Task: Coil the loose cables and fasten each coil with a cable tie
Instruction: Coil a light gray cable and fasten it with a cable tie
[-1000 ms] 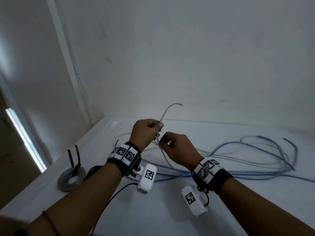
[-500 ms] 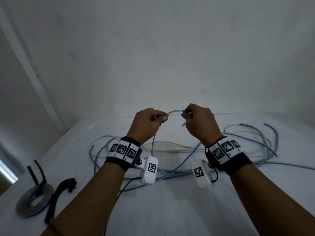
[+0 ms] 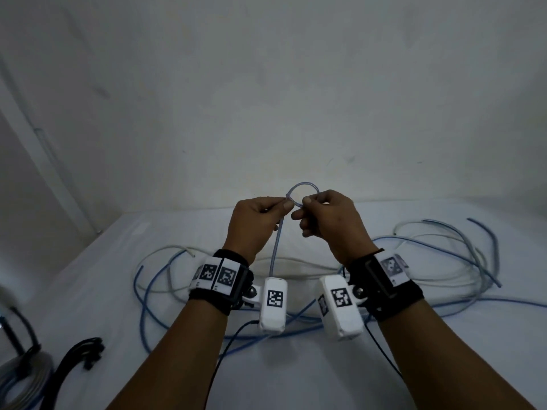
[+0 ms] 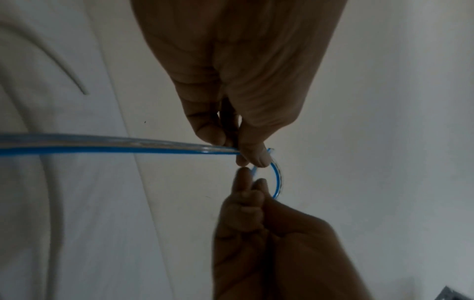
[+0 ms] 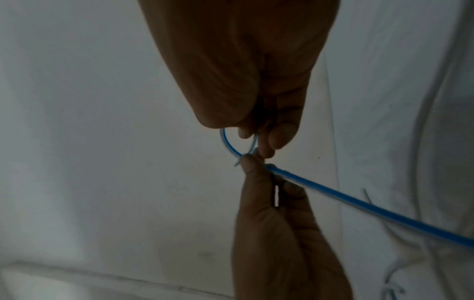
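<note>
Two hands, the left hand (image 3: pixel 251 223) and right hand (image 3: pixel 328 220), are raised above the white tabletop (image 3: pixel 118 291), each pinching the blue cable (image 3: pixel 275 253), whose end is bent into a small first loop (image 3: pixel 303 189). The crossing is best kept pinched while further turns of matching size are laid. The cable's tip is hidden behind fingers; the dark cable ties (image 3: pixel 77 356) at lower left are blurred.

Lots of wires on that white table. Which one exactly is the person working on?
Start at the white table, then look above it to the two raised hands. Left hand and right hand pinch one blue cable, bent into a small loop above the fingertips. Unlike the loose cables sprawled on the table, it is lifted.
</note>
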